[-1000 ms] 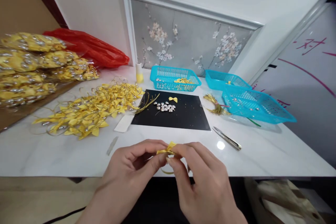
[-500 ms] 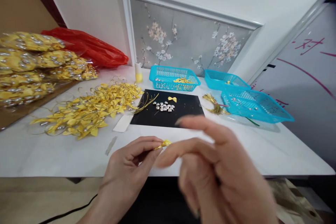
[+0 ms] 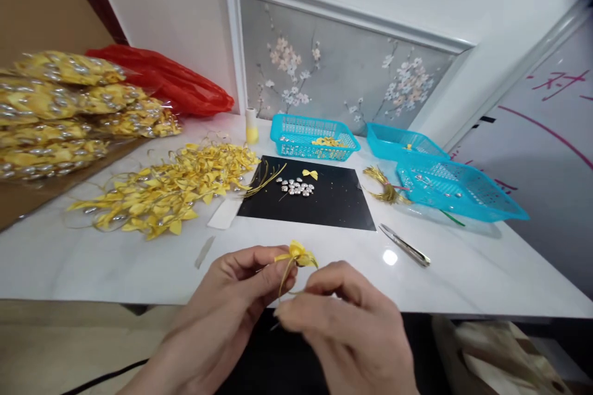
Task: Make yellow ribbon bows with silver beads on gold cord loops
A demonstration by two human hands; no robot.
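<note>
Between thumb and fingers, my left hand [image 3: 241, 296] pinches a yellow ribbon bow [image 3: 298, 253] just above the table's front edge. A thin gold cord [image 3: 283, 281] hangs from the bow and loops downward. My right hand [image 3: 352, 321] is closed on that cord, its fingertips pressed together below and right of the bow. On the black mat [image 3: 333, 203] beyond my hands lie a loose yellow bow [image 3: 310, 174], a cluster of silver beads [image 3: 298, 187] and several gold cords [image 3: 269, 182].
A heap of yellow bows with cords [image 3: 167, 191] covers the table's left side, near bagged bows [image 3: 69, 105] and a red bag [image 3: 162, 80]. Blue baskets [image 3: 315, 136] stand behind. Right of the mat lie small scissors-like snips [image 3: 404, 245] and a bundle of gold cords [image 3: 386, 186].
My right hand has come down and left from a raised, blurred pose and now grips the cord. The bow in my left hand has turned, showing its cord. The snips have come into view.
</note>
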